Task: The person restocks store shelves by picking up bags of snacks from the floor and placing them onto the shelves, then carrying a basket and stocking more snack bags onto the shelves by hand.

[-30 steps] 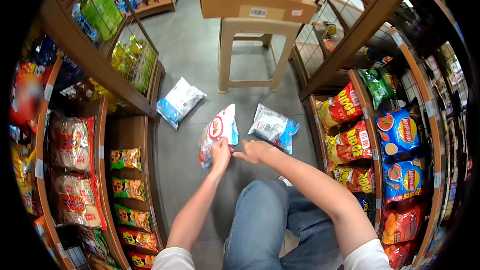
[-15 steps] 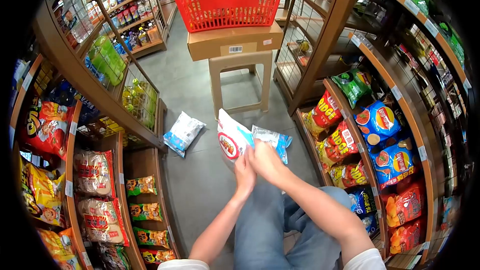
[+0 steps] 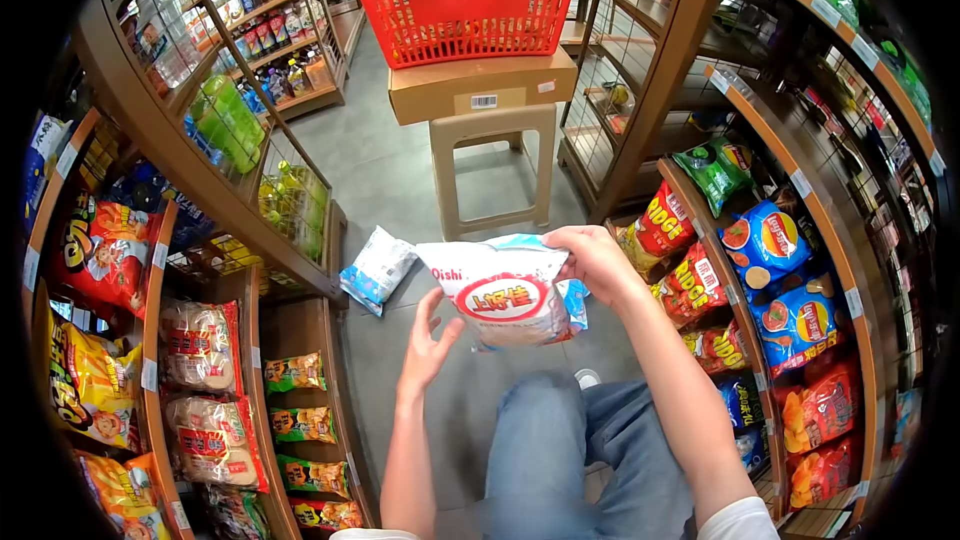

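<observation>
A white Oishi snack bag [image 3: 505,292] with a red oval label hangs in front of me above my knees, its printed face towards me. My right hand [image 3: 597,265] pinches its upper right corner. Just off the bag's lower left side is my left hand [image 3: 430,340], fingers apart and holding nothing. On the floor to the left lies a white and blue snack bag [image 3: 379,268]. Another blue and white bag [image 3: 574,302] shows partly behind the held one, mostly hidden by it.
Ahead, a red basket [image 3: 470,15] full of snack packets stands on a cardboard box [image 3: 430,98] atop a beige stool [image 3: 443,170]. Snack shelves [image 3: 255,340] rise close on my left. A second shelf unit [image 3: 735,290] with chip bags stands on my right.
The snack bag has turned from a tilted, side-on position to face me more squarely. My left hand has let go and moved left; my right hand has shifted to the bag's upper right corner.
</observation>
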`<state>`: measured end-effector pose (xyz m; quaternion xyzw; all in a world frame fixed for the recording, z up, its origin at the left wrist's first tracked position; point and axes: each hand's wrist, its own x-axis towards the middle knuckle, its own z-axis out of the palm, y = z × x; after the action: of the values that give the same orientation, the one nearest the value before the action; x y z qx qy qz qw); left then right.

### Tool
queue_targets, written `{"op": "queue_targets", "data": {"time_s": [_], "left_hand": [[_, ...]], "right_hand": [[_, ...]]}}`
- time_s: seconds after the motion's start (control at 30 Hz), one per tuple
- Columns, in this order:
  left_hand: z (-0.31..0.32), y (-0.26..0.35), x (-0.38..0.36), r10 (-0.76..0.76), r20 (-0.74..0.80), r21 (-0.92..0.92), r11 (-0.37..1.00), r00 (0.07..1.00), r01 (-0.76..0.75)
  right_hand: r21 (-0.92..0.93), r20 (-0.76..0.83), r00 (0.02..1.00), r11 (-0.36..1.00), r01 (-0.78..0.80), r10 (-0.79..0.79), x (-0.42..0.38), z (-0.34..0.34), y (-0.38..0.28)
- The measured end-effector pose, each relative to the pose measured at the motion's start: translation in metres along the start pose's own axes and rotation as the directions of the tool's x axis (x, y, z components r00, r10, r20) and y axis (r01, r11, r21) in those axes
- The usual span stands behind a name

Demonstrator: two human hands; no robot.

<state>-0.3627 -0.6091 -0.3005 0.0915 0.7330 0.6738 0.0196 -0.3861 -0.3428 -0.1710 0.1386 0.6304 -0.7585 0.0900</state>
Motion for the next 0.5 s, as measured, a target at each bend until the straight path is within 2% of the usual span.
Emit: {"op": "queue_targets", "data": {"time_s": [0.07, 0.1, 0.13, 0.17, 0.2, 0.23, 0.3, 0.33, 0.37, 0.43, 0.47, 0.5], "left_hand": [[0.006, -0.009, -0.001, 0.031, 0.185, -0.083, 0.996, 0.982, -0.015], [0.012, -0.006, -0.006, 0.023, 0.189, -0.086, 0.996, 0.982, -0.007], [0.02, 0.0, -0.012, -0.025, 0.296, -0.176, 0.981, 0.955, 0.08], [0.027, 0.004, -0.016, -0.057, 0.402, -0.253, 0.952, 0.914, 0.171], [0.034, 0.002, -0.02, -0.119, 0.425, -0.225, 0.946, 0.897, 0.232], [0.041, 0.002, -0.02, -0.115, 0.429, -0.227, 0.946, 0.896, 0.23], [0.058, 0.009, -0.023, -0.15, 0.417, -0.262, 0.925, 0.896, 0.276], [0.067, 0.018, -0.023, -0.139, 0.354, -0.322, 0.91, 0.925, 0.26], [0.068, 0.014, -0.021, -0.142, 0.359, -0.322, 0.909, 0.922, 0.265], [0.067, 0.009, -0.011, -0.283, 0.293, -0.295, 0.882, 0.913, 0.368], [0.066, 0.008, -0.006, -0.278, 0.294, -0.295, 0.884, 0.915, 0.363], [0.064, 0.017, -0.001, -0.306, 0.268, -0.4, 0.827, 0.914, 0.394]], "right_hand": [[0.166, 0.0, 0.998, 0.985, -0.054, 0.055, 0.001, -0.003, -0.006], [0.259, -0.015, 0.996, 0.962, -0.086, 0.093, -0.002, -0.001, -0.012], [0.339, 0.028, 0.993, 0.933, -0.12, 0.117, 0.004, -0.011, -0.004], [0.342, 0.024, 0.993, 0.932, -0.12, 0.119, 0.008, -0.016, 0.001], [0.392, 0.05, 0.989, 0.908, -0.149, 0.141, 0.012, -0.021, 0.003], [0.438, 0.076, 0.984, 0.881, -0.179, 0.163, 0.015, -0.027, 0.005], [0.438, 0.065, 0.982, 0.88, -0.186, 0.175, 0.017, -0.031, 0.005], [0.457, -0.025, 0.992, 0.884, -0.1, 0.125, 0.015, -0.027, 0.002], [0.47, -0.116, 0.99, 0.882, -0.016, 0.08, 0.013, -0.025, 0.002], [0.313, -0.163, 0.986, 0.946, 0.085, -0.035, 0.005, -0.028, -0.003], [0.133, -0.186, 0.974, 0.979, 0.154, -0.128, 0.002, -0.024, -0.005], [-0.051, -0.191, 0.957, 0.976, 0.213, -0.219, -0.002, -0.017, -0.006]]}}
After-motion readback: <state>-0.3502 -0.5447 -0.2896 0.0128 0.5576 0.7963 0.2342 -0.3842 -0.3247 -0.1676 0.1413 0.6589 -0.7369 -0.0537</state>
